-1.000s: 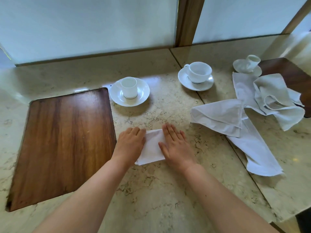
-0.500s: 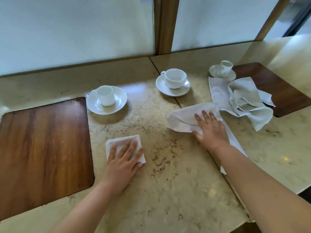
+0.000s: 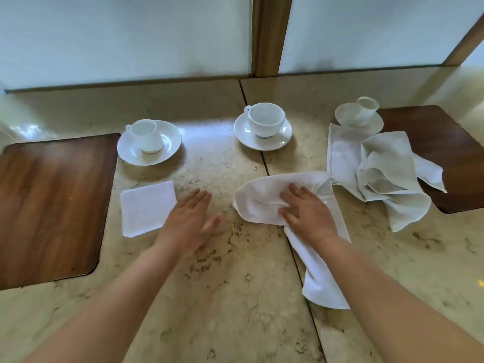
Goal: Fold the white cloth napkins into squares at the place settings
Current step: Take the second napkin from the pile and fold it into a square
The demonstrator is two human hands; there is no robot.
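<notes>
A folded white square napkin lies on the marble table in front of the left cup. My left hand hovers just right of it with straight fingers and holds nothing. A loose white napkin lies crumpled in the middle, trailing toward the front edge. My right hand lies on it, fingers spread, thumb pressing into a fold. A third crumpled napkin lies to the right, partly over a dark wooden inlay.
Three white cups stand on saucers along the back: left, middle, right. Dark wooden inlays sit in the table at the left and right. Frosted panels and a wooden post rise behind.
My left hand has come off the folded square and moved right. My right hand has dragged the loose napkin leftward toward the middle of the table.
</notes>
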